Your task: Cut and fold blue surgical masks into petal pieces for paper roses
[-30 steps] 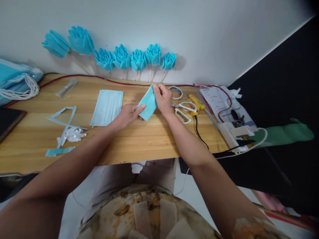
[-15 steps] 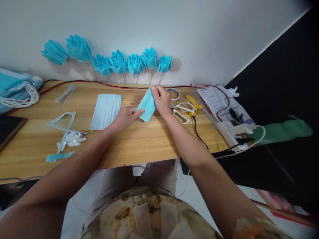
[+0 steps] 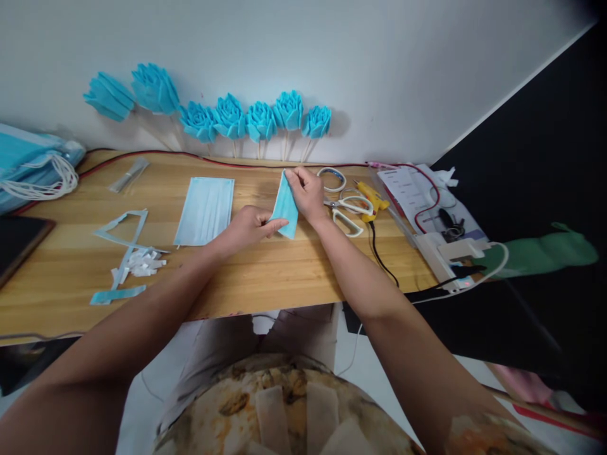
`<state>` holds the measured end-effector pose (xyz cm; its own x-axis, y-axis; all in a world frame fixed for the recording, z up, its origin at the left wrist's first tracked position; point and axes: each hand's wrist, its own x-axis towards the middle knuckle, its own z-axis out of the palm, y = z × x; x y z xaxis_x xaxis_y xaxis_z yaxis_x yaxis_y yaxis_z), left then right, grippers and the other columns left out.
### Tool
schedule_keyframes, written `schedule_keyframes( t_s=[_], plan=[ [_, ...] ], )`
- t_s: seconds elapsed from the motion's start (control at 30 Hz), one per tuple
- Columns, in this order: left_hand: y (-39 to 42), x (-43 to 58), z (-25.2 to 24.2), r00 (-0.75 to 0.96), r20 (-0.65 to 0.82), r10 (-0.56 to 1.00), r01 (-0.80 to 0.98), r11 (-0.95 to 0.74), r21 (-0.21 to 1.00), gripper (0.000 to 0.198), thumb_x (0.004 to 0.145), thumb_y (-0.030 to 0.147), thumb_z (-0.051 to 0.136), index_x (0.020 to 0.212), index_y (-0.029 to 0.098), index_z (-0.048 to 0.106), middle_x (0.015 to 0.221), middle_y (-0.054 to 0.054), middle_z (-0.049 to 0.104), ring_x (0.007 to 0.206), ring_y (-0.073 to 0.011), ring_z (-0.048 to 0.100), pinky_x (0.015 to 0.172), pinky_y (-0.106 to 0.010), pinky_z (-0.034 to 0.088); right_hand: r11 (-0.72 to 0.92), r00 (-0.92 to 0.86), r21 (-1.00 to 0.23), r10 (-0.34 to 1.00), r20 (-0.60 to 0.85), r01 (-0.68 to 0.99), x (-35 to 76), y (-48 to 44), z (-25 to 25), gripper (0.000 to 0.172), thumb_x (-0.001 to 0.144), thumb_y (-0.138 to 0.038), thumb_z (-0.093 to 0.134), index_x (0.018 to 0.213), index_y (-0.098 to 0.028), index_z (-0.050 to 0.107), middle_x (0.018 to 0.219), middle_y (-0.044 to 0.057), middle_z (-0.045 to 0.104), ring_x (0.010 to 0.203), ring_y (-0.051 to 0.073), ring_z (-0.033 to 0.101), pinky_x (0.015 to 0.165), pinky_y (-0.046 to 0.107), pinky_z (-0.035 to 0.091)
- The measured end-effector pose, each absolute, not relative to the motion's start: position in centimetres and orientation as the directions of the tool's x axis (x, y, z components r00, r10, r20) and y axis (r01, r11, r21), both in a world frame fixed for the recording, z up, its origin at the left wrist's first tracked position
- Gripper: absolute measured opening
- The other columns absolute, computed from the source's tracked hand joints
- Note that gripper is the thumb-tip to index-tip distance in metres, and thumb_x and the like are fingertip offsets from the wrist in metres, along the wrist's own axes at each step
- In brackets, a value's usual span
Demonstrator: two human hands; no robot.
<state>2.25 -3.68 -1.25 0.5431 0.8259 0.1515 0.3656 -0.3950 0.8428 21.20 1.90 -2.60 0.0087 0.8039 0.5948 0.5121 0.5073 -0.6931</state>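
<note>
A folded blue mask piece [image 3: 286, 207] is held upright over the wooden table [image 3: 265, 272] between both hands. My left hand [image 3: 249, 226] pinches its lower left edge with thumb and fingers. My right hand [image 3: 308, 191] pinches its top corner. A flat blue face mask [image 3: 205, 210] lies on the table just left of my left hand. White-handled scissors [image 3: 348, 210] lie just right of my right hand.
Several blue fabric roses [image 3: 246, 118] on sticks lean against the wall. Cut mask scraps [image 3: 127, 249] lie at the left, a mask stack [image 3: 28, 164] at the far left. A yellow glue gun [image 3: 372, 196], tape roll [image 3: 332, 179], papers and a power strip [image 3: 448, 256] sit at the right.
The blue piece has narrowed and turned more upright as my hands folded it. My left hand has shifted slightly right toward my right hand.
</note>
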Motion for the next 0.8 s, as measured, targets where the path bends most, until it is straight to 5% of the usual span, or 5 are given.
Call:
schedule_keyframes(
  t_s=[0.27, 0.8],
  plan=[
    [-4.02, 2.3, -1.22, 0.607, 0.173, 0.776, 0.319, -0.437, 0.841, 0.056, 0.09, 0.06, 0.06, 0.054, 0.018, 0.054, 0.053, 0.0, 0.056, 0.052, -0.0106, 0.047, 0.053, -0.025, 0.031, 0.518, -0.052, -0.684, 0.814, 0.578, 0.514, 20.74, 1.58, -2.59, 0.065, 0.094, -0.083, 0.037, 0.068, -0.023, 0.044, 0.064, -0.003, 0.041, 0.062, 0.013, 0.037, 0.064, 0.031, 0.035],
    [-3.93, 2.42, -1.09, 0.55, 0.119, 0.826, 0.296, -0.327, 0.898, 0.057, 0.087, 0.062, 0.062, 0.052, 0.018, 0.054, 0.048, 0.002, 0.047, 0.048, -0.0087, 0.038, 0.049, -0.025, 0.027, 0.504, 0.008, -0.724, 0.818, 0.575, 0.47, 21.34, 2.22, -2.69, 0.064, 0.093, -0.08, 0.045, 0.065, -0.023, 0.045, 0.063, -0.003, 0.041, 0.064, 0.014, 0.04, 0.064, 0.03, 0.037]
  ],
)
